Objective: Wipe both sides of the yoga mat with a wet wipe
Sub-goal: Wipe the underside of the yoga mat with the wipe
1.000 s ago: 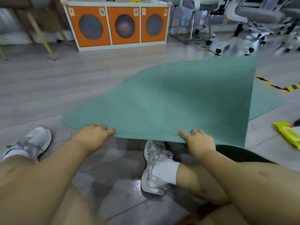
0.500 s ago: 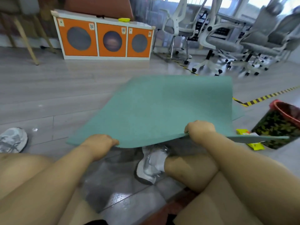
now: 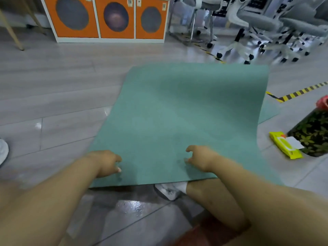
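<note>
Grey floor point(image 3: 53, 107) carries the yoga mat point(image 3: 186, 112); left hand point(image 3: 104, 163) and right hand point(image 3: 201, 158), at six o'clock, hover with loose, empty fingers, probably to smooth it for wiping.

The yoga mat point(image 3: 177, 121) lies on the floor point(image 3: 53, 103) ahead of me at twelve o'clock. My left hand point(image 3: 104, 163) and right hand point(image 3: 200, 158) sit over its near end. A wipes packet point(image 3: 284, 147) lies at three o'clock, just beside a bin point(image 3: 314, 132). A cabinet point(image 3: 110, 18) stands beyond at eleven, chairs point(image 3: 257, 23) at one.

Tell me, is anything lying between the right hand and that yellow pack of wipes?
Nothing visible does. The right hand rests over the mat; the pack of wipes lies on the floor off the mat's right edge, beside a leaf-patterned bin.
</note>
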